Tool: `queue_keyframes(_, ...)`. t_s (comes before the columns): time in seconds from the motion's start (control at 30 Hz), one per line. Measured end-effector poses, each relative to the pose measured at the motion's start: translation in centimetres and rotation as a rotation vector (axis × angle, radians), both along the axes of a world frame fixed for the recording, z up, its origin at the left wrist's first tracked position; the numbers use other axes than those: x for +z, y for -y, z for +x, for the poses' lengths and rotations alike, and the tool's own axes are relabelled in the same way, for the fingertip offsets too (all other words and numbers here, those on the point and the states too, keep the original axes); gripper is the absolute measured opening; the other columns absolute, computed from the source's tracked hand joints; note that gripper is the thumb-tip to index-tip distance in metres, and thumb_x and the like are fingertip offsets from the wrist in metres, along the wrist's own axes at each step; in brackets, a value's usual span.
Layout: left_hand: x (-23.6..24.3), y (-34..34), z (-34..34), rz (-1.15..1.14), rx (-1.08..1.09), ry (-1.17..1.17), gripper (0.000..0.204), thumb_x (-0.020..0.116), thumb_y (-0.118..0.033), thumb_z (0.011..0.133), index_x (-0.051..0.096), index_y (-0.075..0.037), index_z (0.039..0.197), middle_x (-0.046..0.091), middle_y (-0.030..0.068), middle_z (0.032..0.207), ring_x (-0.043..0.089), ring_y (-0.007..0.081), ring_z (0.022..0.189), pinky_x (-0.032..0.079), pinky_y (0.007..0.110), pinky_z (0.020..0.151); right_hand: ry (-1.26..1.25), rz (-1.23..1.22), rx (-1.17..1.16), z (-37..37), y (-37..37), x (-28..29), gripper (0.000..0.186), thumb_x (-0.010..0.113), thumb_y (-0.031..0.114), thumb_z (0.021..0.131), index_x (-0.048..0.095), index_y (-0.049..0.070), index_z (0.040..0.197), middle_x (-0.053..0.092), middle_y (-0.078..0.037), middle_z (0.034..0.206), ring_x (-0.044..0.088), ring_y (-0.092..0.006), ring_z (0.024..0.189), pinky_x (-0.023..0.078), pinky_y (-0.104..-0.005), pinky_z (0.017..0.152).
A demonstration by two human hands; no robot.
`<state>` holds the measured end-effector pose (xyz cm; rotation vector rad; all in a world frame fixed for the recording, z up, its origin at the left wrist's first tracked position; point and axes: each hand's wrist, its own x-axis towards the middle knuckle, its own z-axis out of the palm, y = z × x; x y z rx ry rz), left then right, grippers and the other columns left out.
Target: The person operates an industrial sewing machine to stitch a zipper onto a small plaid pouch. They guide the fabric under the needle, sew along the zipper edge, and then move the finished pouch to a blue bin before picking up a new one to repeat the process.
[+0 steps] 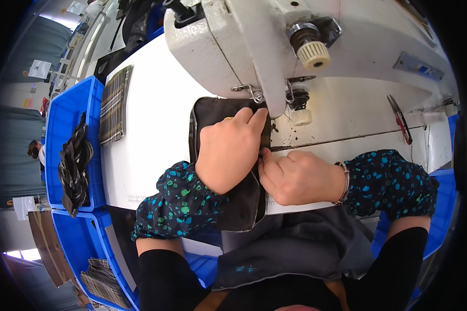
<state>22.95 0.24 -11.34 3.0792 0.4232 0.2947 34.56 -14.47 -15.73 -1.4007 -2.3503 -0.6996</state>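
Note:
A dark fabric piece with a zipper along its edge (205, 111) lies beneath the sewing machine's head (228, 46), its near end hanging over the table edge. My left hand (228, 147) rests on top of it, fingers bent and pressed together on the cloth, their tips close to the needle area. The thumb is hidden. To its right, my right hand (298, 176) is closed in a pinch at the fabric's right edge, thumb and forefinger near the left hand. Dark sleeve covers with blue and green spots are on both forearms. What lies under the left palm is hidden.
Red-handled scissors (399, 122) lie on the white table (145, 171) at right. A folded plaid cloth (115, 103) lies at its left edge. Blue bins (96, 155) with dark strips and plaid pieces stand left. Dark scraps dot the table beside the needle.

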Motion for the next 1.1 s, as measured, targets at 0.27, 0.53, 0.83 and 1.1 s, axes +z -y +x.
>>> queue_keyframes(0.27, 0.3, -1.0, 0.1, -0.145, -0.061, -0.020, 0.019, 0.070, -0.014, 0.080, 0.075, -0.009, 0.098, 0.064, 0.0067, 0.088, 0.070, 0.0271, 0.076, 0.055, 0.041, 0.062, -0.007, -0.030, -0.002, 0.1, 0.0, 0.0, 0.032, 0.063, 0.017, 0.076, 0.074, -0.005, 0.096, 0.075, -0.023, 0.095, 0.060, -0.0131, 0.058, 0.043, -0.0255, 0.049)
queue_keyframes(0.53, 0.3, -0.5, -0.6, -0.326, -0.073, 0.002, 0.031, 0.076, -0.014, 0.076, 0.080, -0.006, 0.106, 0.067, 0.0078, 0.087, 0.068, 0.0326, 0.073, 0.055, 0.042, 0.065, -0.032, -0.114, -0.017, -0.2, 0.9, 0.9, 0.027, 0.065, 0.017, 0.077, 0.073, -0.006, 0.089, 0.073, -0.028, 0.090, 0.065, -0.0165, 0.059, 0.045, -0.0259, 0.049)
queue_keyframes(0.83, -0.6, -0.7, 0.2, -0.323, -0.067, 0.061, 0.029, 0.069, -0.016, 0.086, 0.075, -0.004, 0.112, 0.067, 0.0097, 0.088, 0.069, 0.0325, 0.078, 0.056, 0.043, 0.066, -0.034, -0.027, -0.120, 0.5, 0.3, -0.1, 0.027, 0.066, 0.015, 0.076, 0.073, -0.007, 0.090, 0.073, -0.029, 0.092, 0.064, -0.0160, 0.053, 0.047, -0.0286, 0.046)
queue_keyframes(1.1, 0.3, -0.9, -0.5, -0.247, -0.126, 0.033, 0.026, 0.066, -0.021, 0.092, 0.076, -0.006, 0.110, 0.064, 0.0084, 0.102, 0.065, 0.0285, 0.091, 0.056, 0.042, 0.074, -0.045, -0.085, -0.175, 0.7, 0.0, 0.2, 0.025, 0.065, 0.015, 0.076, 0.071, -0.007, 0.086, 0.073, -0.034, 0.098, 0.064, -0.0173, 0.053, 0.048, -0.0286, 0.046)
